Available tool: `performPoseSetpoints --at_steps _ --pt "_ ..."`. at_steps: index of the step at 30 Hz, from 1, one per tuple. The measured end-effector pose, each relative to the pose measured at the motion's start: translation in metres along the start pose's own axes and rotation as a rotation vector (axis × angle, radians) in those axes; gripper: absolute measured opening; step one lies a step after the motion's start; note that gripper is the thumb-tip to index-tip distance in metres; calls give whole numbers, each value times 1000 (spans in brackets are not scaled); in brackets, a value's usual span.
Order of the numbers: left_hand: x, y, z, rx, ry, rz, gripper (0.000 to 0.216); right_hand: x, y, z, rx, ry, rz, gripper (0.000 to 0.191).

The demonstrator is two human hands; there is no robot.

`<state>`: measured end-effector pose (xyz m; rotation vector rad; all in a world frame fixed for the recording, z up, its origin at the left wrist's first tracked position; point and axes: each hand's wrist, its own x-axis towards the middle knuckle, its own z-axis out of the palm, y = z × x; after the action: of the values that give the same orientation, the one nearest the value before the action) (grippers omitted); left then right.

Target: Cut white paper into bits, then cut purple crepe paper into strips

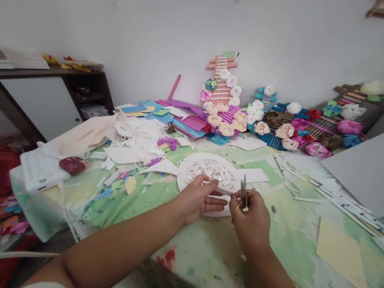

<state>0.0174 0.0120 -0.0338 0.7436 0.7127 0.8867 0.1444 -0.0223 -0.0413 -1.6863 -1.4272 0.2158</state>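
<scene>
My left hand [201, 198] pinches a thin white paper strip [224, 190] between thumb and forefinger, its other fingers stretched out below. In my right hand [251, 218] is a small pair of scissors [243, 190] with gold-coloured handles, the blades pointing up and away from me. My right fingertips are close to the strip's right end; whether they touch it I cannot tell. Under and beyond both hands lies a round white disc [184, 171], with many short white pieces [206, 168] heaped on its middle.
Shredded white paper [139, 133] and coloured sheets [188, 119] lie at the back left. Guitar-shaped flower crafts [218, 90] lean on the wall. Long thin sticks [345, 200] and a cream card [341, 253] are at right. A white device with a cable [42, 169] rests at left.
</scene>
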Motion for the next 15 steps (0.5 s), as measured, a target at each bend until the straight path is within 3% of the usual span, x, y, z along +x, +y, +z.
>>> performPoseSetpoints --at_steps 5,9,15 --pt "-4 0 3 68 -57 -109 26 4 2 -6 38 121 33 15" --pt "-8 0 4 88 -80 -102 22 5 6 -4 109 -10 44 14" --pt "-10 9 3 113 -47 10 43 7 5 -4 586 -194 293 19"
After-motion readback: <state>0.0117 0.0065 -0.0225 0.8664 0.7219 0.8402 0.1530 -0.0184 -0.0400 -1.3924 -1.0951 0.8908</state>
